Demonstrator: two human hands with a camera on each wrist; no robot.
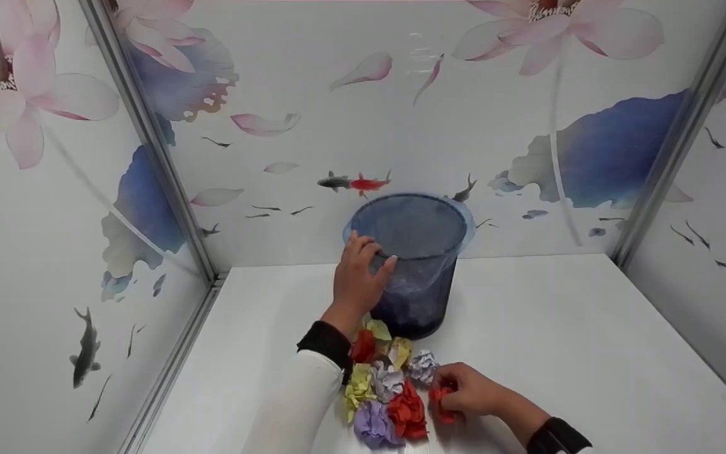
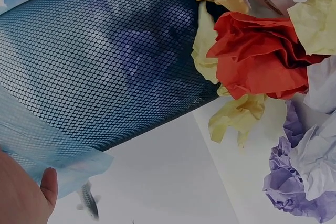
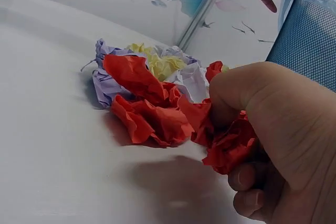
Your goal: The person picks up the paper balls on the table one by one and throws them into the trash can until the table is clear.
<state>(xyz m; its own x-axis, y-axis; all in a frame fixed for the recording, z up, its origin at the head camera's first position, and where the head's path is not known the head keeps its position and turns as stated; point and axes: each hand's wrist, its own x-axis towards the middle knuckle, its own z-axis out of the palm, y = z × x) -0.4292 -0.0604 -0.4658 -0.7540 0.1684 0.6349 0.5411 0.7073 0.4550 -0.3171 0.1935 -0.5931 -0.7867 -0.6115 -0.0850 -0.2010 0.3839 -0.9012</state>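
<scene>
A dark mesh trash can (image 1: 413, 309) lined with a thin blue plastic bag (image 1: 426, 271) stands at the back of the white table. My left hand (image 1: 360, 274) holds its rim at the near left, fingers over the edge and thumb against the bag. Beside the paper pile, my right hand (image 1: 473, 391) pinches a red crumpled paper ball (image 3: 231, 145) between thumb and fingers. Another red paper ball (image 1: 408, 413) lies just left of it. Near the fingertips is a pale grey-white paper ball (image 1: 424, 367). Purplish shapes show through the can's mesh in the left wrist view.
In front of the can, several crumpled papers lie heaped, among them a purple ball (image 1: 375, 424), a yellow ball (image 1: 358, 388) and a white ball (image 1: 388, 380). Printed panels (image 1: 287, 82) with metal corner posts (image 1: 155, 145) enclose the table (image 1: 558, 328) at the back and sides.
</scene>
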